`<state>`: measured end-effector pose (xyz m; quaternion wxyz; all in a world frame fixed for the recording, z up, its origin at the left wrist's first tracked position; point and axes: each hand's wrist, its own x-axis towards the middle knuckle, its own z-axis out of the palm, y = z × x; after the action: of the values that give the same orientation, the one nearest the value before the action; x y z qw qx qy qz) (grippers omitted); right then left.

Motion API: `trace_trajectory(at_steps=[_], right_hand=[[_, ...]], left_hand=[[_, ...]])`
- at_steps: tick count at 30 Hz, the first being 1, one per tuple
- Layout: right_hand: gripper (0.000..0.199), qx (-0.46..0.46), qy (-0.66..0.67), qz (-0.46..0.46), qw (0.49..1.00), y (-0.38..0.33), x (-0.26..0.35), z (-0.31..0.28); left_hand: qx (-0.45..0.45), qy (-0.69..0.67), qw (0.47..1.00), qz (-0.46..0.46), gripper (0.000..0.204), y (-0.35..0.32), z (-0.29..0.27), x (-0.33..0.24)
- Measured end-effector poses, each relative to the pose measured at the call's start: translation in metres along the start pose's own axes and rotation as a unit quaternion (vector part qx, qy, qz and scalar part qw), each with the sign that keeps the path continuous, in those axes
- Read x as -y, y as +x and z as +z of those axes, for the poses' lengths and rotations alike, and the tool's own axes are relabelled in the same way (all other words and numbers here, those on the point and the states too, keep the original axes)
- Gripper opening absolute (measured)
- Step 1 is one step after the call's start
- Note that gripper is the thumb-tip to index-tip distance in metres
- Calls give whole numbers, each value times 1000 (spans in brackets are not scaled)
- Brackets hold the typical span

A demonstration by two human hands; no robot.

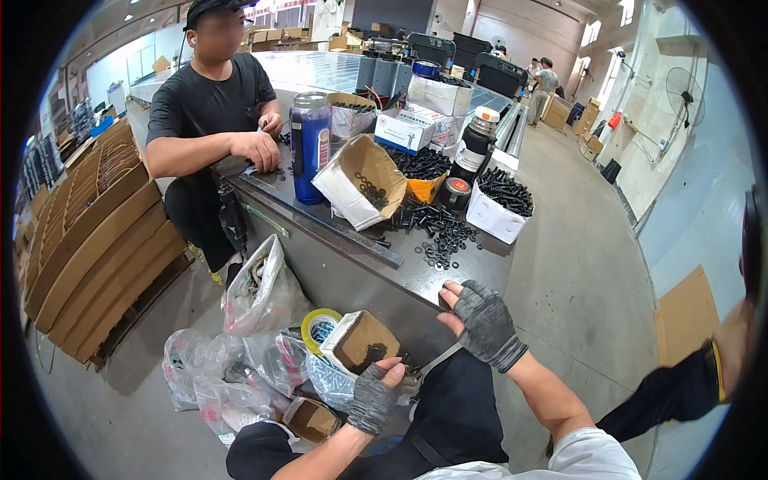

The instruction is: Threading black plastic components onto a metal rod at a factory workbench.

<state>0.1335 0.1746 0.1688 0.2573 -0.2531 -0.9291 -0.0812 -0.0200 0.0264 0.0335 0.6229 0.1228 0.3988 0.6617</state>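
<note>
**Gloved hands at the counter edge and a small carton**

The fingers (450,298) of the right hand (482,322), in a grey fingerless glove, lie slightly spread and flat on the near edge of the grey counter (352,272), clamped on nothing. The fingers (390,370) of the left hand (372,398), gloved alike, curl around the near rim of a small open cardboard carton (360,340) that sits low, below the counter edge, beside a roll of yellow tape (318,323) and clear plastic bags (240,364) on the floor. Farther up the counter lie scattered black washers (445,234), a tipped open box (360,182), a white box of black bolts (500,200) and a blue bottle (310,146). A person in a black shirt (210,104) stands at the far left end
</note>
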Motion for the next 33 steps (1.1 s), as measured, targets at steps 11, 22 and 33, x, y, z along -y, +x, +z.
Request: trace_trajectory(at_steps=[11,22,33], right_hand=[[26,-110,26,-34,993,-28,-7,19],[18,-122,17,-5,992,-15,0,16],[18,51,505,187,841,-20,49,14]], left_hand=[[10,-27,1000,-1,29,0,3,2],[30,11,999,12,33,4,10,3],[31,2,997,66,26,-10,0,-9]])
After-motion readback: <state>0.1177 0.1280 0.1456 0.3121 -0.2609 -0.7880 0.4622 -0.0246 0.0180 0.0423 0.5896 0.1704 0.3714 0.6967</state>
